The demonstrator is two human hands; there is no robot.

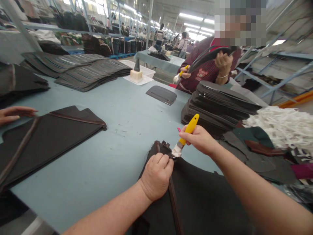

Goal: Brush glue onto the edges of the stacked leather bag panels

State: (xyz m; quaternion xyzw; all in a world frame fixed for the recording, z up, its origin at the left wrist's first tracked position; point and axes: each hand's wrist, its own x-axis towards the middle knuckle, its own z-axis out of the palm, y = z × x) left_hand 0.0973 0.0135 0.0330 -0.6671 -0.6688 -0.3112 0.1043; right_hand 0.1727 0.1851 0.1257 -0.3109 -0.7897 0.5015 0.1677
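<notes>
My right hand (199, 138) grips a paintbrush (191, 125) by its yellow handle. White stuff coats its bristles, which touch the upper edge of a dark fabric piece (200, 189). Closed around that same edge, just left of the bristles, is my left hand (157, 176). A brown strip (174, 205) runs down the fabric below my left hand. What lies under my curled fingers is hidden.
Dark panels with brown strips (61, 130) lie left, beside another person's hand (17, 114). A flat dark panel (161, 94), white block (136, 75) and stacked panels (215, 104) are farther back. Across the table (117, 107), a person (202, 70) holds a brush. White strips (281, 127) are heaped right.
</notes>
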